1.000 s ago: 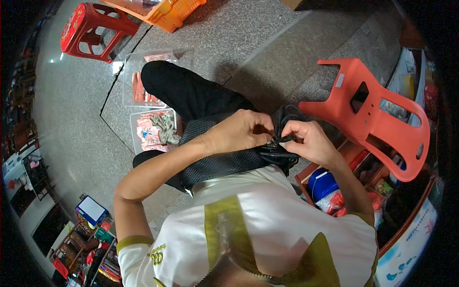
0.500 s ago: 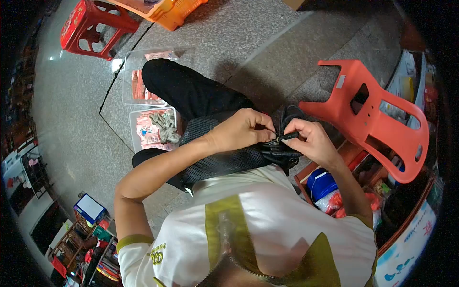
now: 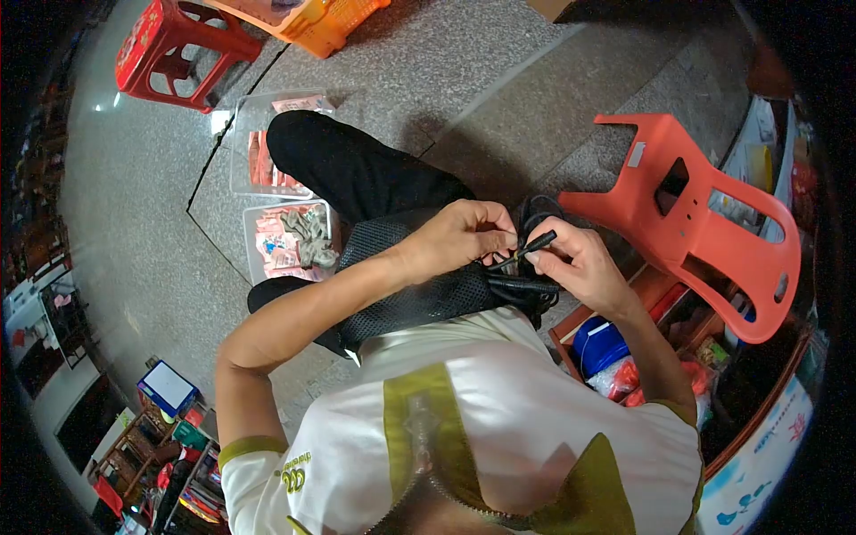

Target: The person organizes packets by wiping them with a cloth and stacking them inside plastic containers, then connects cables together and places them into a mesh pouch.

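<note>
A black mesh bag point(image 3: 379, 290) lies across the lap. Beyond its right end, my left hand point(image 3: 459, 236) is closed, thumb and finger pinching a thin part of a black cable point(image 3: 506, 262). Facing it, my right hand point(image 3: 578, 267) pinches the same cable close to its thick black plug-like end point(image 3: 541, 241), which sticks up between the fingers. A loop of the cable point(image 3: 544, 207) stands just behind the hands. More dark strands or straps bunch below the fingers, and their exact form is unclear.
An orange-red plastic chair point(image 3: 678, 214) stands to the right, above a wooden drawer holding a blue tub point(image 3: 599, 346) and bagged items. Two clear bins, one with pink packets and grey cloth point(image 3: 308, 234), sit left of the knees. A red stool point(image 3: 178, 53) and orange crate point(image 3: 330, 27) lie farther off.
The plug-like cable end in my right hand has tilted upward, and more of the cable shows between the hands. Both hands stay in nearly the same place.
</note>
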The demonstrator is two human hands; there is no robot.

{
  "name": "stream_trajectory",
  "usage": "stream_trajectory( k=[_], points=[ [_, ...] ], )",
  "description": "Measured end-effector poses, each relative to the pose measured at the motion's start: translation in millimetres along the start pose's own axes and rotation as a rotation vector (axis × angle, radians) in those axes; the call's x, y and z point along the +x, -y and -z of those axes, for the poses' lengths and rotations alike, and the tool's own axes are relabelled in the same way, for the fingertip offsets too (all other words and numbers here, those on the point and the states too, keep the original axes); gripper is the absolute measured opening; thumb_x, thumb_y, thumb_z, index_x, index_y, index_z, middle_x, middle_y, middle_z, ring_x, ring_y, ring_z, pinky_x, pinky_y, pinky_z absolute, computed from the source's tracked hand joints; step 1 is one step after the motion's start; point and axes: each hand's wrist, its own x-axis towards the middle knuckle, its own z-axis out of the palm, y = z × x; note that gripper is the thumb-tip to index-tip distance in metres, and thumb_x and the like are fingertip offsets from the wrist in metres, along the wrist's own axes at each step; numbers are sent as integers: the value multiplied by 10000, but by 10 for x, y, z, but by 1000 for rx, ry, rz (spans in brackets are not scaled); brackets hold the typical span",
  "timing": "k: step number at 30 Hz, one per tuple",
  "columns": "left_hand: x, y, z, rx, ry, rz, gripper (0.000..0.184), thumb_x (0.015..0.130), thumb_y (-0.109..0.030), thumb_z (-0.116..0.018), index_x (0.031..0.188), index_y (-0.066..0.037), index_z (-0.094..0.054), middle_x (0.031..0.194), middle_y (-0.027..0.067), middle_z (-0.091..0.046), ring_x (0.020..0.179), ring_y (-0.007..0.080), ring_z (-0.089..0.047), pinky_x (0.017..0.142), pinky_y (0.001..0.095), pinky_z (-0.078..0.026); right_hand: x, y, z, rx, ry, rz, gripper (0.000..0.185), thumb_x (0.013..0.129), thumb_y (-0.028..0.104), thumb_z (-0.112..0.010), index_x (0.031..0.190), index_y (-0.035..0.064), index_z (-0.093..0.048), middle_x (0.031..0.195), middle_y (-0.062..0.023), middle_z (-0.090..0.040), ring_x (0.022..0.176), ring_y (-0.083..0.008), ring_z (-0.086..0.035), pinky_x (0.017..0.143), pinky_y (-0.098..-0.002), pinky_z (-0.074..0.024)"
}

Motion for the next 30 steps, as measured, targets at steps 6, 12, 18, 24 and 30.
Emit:
stream_trajectory(
  k=[6,12,18,24,30],
  points=[
    [-15,19,-34,198,-55,-148,139,944,-145,-585,930,-8,-599,830,5,-600,787,83,-554,718,247,-472,-34,37,7,-16,-32,3,100,902,89,-610,955,20,-561,733,-42,-625,654,-73,-553,571,-259,-438],
    [-38,4,-105,219,-200,-216,101,917,-54,-572,871,34,-586,697,43,-583,675,89,-527,621,272,-447,-35,152,49,97,-26,-223,93,928,119,-584,965,37,-563,760,-14,-648,568,-34,-521,477,-224,-430],
    [-81,-71,-120,337,-219,-191,124,918,-87,-580,880,31,-582,705,68,-581,671,100,-530,622,282,-449,-48,97,60,166,-66,-219,110,940,143,-565,995,48,-576,770,-18,-656,517,-50,-530,435,-229,-434],
    [-110,-148,-154,518,-241,-176,156,915,-154,-605,900,2,-593,790,18,-580,762,97,-525,681,264,-443,-30,193,89,-27,48,-78,129,945,150,-563,999,46,-614,710,-26,-645,468,-81,-548,419,-248,-431],
    [-104,-73,17,83,-60,17,219,920,-211,-549,889,-6,-619,852,23,-610,799,111,-537,764,251,-438,-1,227,27,4,-20,-145,149,931,156,-595,1001,32,-640,698,-44,-641,451,-94,-546,413,-257,-428]
  ],
)
